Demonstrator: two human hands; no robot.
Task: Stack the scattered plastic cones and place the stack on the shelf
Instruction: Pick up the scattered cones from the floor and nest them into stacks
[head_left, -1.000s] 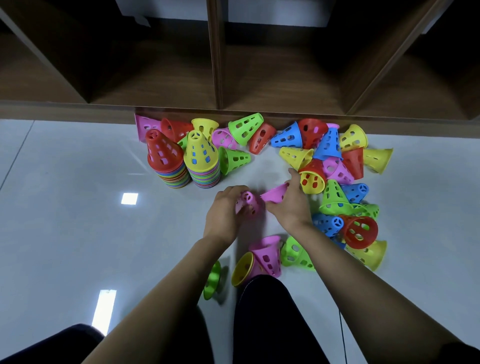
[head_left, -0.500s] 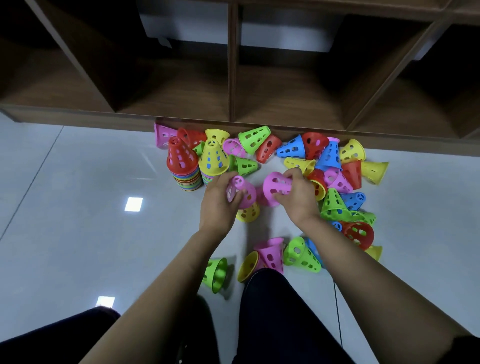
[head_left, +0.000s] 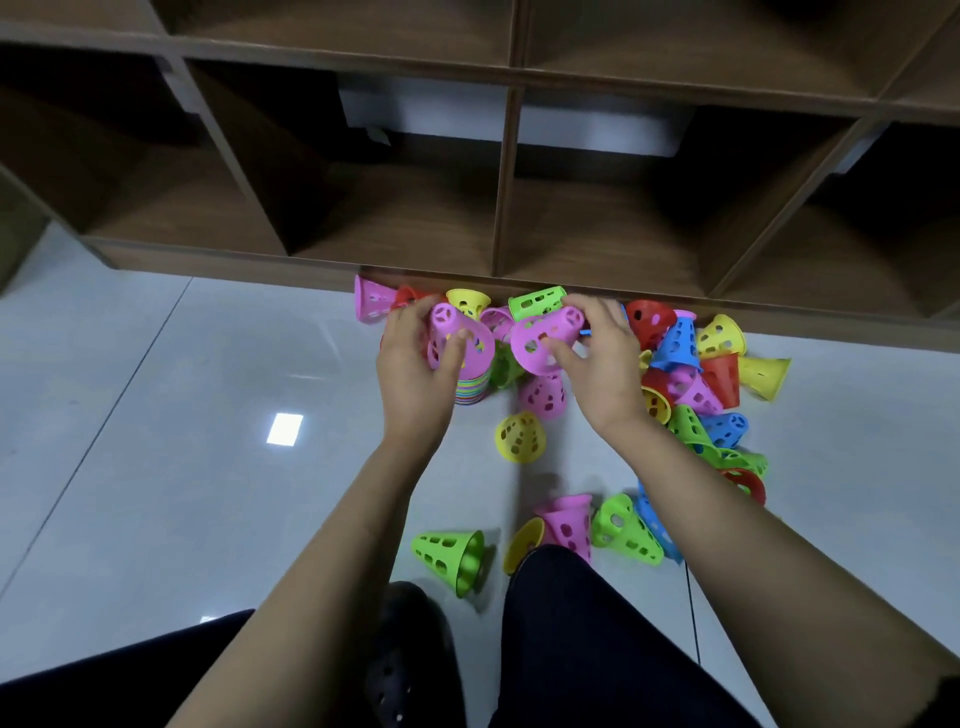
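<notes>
Left hand (head_left: 410, 358) grips pink cone (head_left: 457, 338); right hand (head_left: 602, 358) grips second pink cone (head_left: 545, 338); shelf (head_left: 498, 176) behind.

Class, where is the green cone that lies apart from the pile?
Head view, lower centre: the green cone lies on its side on the floor between the left forearm and the dark trouser leg, just left of a yellow cone.

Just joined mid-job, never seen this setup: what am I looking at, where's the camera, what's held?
No machine here: a person works with two bare hands. The one picture comes from a camera on their head, looking forward and down. The left hand grips a pink perforated plastic cone; the right hand grips a second pink plastic cone. Loose coloured plastic cones lie on the glossy grey tiled floor, beside a partly hidden multicoloured cone stack. Behind stands a brown wooden shelf.
</notes>
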